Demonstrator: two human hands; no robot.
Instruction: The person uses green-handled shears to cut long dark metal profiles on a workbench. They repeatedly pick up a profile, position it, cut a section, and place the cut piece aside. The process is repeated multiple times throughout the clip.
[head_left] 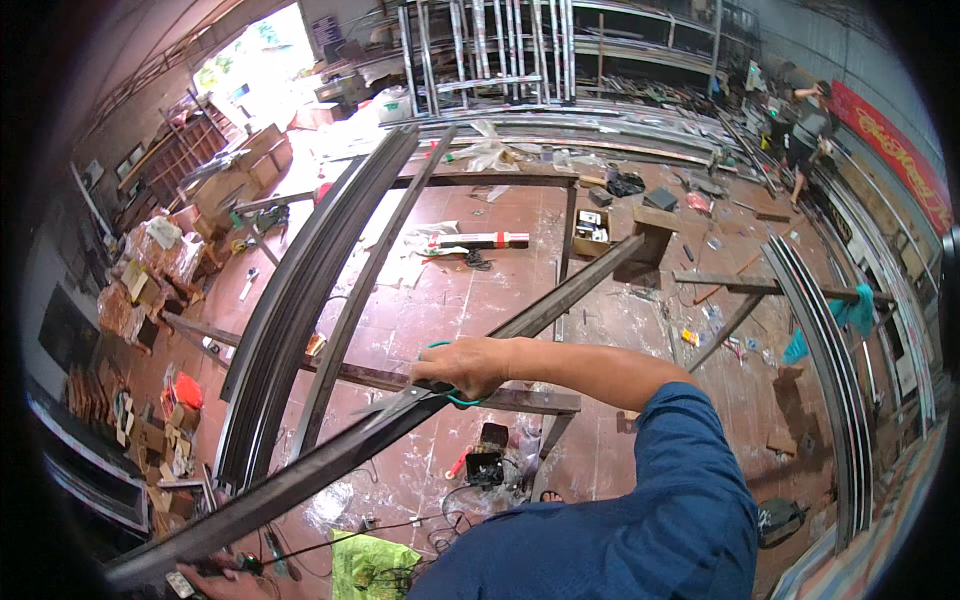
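Observation:
A long dark metal bar point(300, 480) runs slantwise from the lower left to the upper right. Over its middle, my right hand point(465, 367) is closed round scissors point(398, 404) with teal handles, their blades pointing left along the bar. My right arm reaches across from the lower right in a blue sleeve. Low at the left edge, my left hand point(215, 584) is partly visible beside the bar's near end. Its fingers are too unclear to read.
Stacked dark profiles point(290, 330) lie across a metal stand point(545, 401) at left. More profiles point(825, 370) rest on a trestle at right. Cables, a black tool point(484, 468) and a yellow-green sack point(368, 568) lie on the littered floor. A person point(808, 130) stands far right.

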